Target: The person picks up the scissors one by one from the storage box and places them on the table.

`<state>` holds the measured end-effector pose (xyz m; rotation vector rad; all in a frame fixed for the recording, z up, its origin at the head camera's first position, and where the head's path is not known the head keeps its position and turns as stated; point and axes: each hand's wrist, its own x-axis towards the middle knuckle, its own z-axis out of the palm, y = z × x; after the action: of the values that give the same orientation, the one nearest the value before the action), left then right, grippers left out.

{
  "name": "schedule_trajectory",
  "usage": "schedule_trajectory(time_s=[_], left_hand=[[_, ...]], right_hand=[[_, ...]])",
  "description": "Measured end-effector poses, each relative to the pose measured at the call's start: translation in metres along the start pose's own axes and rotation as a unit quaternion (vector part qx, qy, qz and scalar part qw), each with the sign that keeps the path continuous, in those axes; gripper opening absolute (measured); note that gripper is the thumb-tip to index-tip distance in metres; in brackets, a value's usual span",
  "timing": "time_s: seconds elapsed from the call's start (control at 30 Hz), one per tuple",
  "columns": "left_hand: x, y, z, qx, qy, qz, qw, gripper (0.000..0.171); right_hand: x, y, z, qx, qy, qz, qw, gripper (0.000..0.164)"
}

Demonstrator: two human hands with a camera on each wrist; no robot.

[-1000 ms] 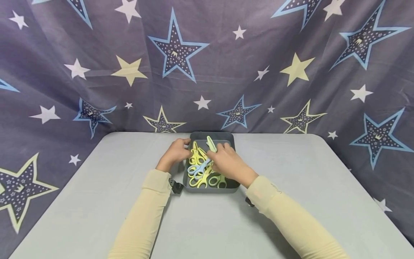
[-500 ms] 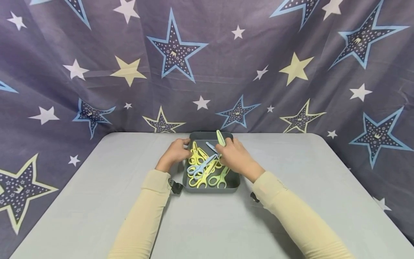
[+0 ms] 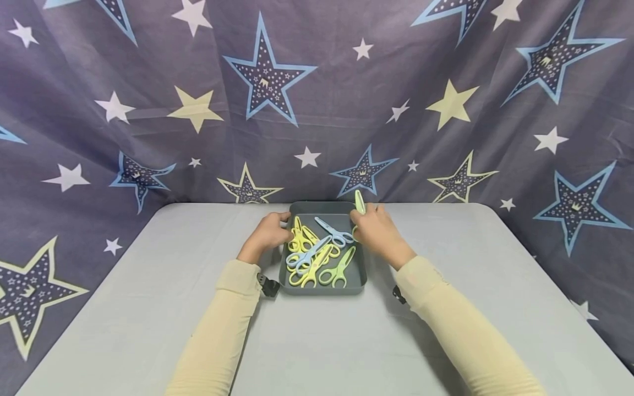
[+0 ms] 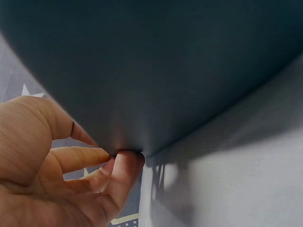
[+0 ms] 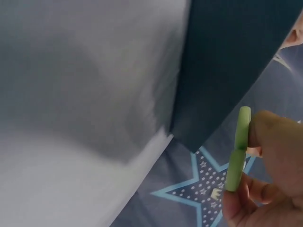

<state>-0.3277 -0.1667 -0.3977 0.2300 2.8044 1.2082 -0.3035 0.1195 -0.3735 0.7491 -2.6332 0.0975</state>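
A dark grey tray point(image 3: 324, 291) stands near the table's far edge with several pairs of scissors inside. My left hand point(image 3: 270, 231) grips the tray's left rim; in the left wrist view the thumb and fingers point(image 4: 124, 172) pinch its wall near the far corner. Over the tray's right rim, my right hand point(image 3: 380, 231) pinches a pair of light green scissors point(image 3: 360, 202), blades pointing up and away. Their green handle loops point(image 5: 240, 142) show edge-on in the right wrist view. Yellow scissors point(image 3: 317, 264), two blue pairs including blue scissors point(image 3: 334, 232), and green scissors point(image 3: 339, 269) lie in the tray.
A pale grey table point(image 3: 317, 341) spreads on both sides of the tray and toward me. Behind it hangs a purple-grey curtain point(image 3: 317, 126) printed with stars. Each wrist carries a small black camera, such as the left wrist camera point(image 3: 269, 285).
My right hand has moved right and a little farther away, carrying the light green scissors to the tray's right rim. This uncovers blue and green scissors. The left hand stays at the rim.
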Motion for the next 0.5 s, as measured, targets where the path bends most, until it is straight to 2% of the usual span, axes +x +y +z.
schedule_trajectory(time_s=[0.23,0.5], left_hand=[[0.0,0.001,0.0,-0.004,0.0,0.0,1.0,0.082],[-0.001,0.001,0.0,-0.004,0.001,0.002,1.0,0.081]], right_hand=[[0.002,0.017,0.004,-0.02,-0.02,0.014,1.0,0.021],[0.001,0.039,0.015,-0.014,-0.04,0.043,0.998,0.017]])
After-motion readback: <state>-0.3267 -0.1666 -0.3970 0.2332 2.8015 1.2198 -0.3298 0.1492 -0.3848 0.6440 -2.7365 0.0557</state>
